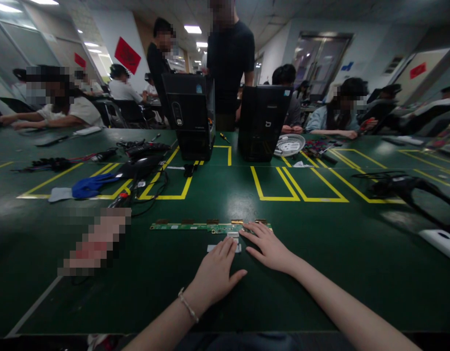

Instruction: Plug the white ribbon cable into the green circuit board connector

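A long, narrow green circuit board lies on the green table in front of me, with several brown tabs along its far edge. My right hand lies palm down with outstretched fingers over the board's right end, covering part of it. Nearer to me, my left hand is flat, its fingers together and thumb apart. Its fingertips rest by a white connector at the board's near edge. Partly under these fingers is a small whitish piece, whose kind I cannot make out. A bracelet circles my left wrist.
Two black computer towers stand at the far side. Left are black cables, a blue glove and a blurred-out object. A white basket and a black stand-like frame lie right. People sit and stand beyond.
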A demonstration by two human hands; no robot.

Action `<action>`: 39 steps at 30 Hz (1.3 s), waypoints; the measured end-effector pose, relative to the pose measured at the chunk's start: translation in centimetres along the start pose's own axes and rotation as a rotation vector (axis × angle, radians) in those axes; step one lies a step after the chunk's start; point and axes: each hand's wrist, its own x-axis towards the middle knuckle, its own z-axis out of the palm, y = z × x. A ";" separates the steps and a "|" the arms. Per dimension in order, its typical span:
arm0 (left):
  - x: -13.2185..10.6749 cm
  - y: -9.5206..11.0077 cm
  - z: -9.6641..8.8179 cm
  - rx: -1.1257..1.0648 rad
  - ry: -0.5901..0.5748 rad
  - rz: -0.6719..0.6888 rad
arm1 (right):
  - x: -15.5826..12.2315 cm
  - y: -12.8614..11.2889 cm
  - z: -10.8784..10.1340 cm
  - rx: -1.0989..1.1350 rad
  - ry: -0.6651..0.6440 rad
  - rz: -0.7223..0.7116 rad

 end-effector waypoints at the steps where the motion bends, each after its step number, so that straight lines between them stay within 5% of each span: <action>1: 0.0 -0.2 -0.2 -0.005 -0.008 0.008 | 0.0 0.0 0.0 0.000 0.000 -0.004; 9: 0.1 -0.1 -0.8 -0.003 -0.068 0.003 | 0.0 0.1 0.2 -0.024 0.004 -0.016; 25: 1.0 2.1 2.4 0.009 0.125 -0.134 | 0.0 0.1 0.3 -0.007 0.019 -0.015; 35: 1.4 3.2 2.9 0.034 0.135 -0.213 | 0.0 0.1 0.5 -0.024 0.036 -0.024; 39: 1.3 3.0 2.1 0.071 0.199 -0.140 | 0.1 0.1 0.8 -0.027 0.041 -0.018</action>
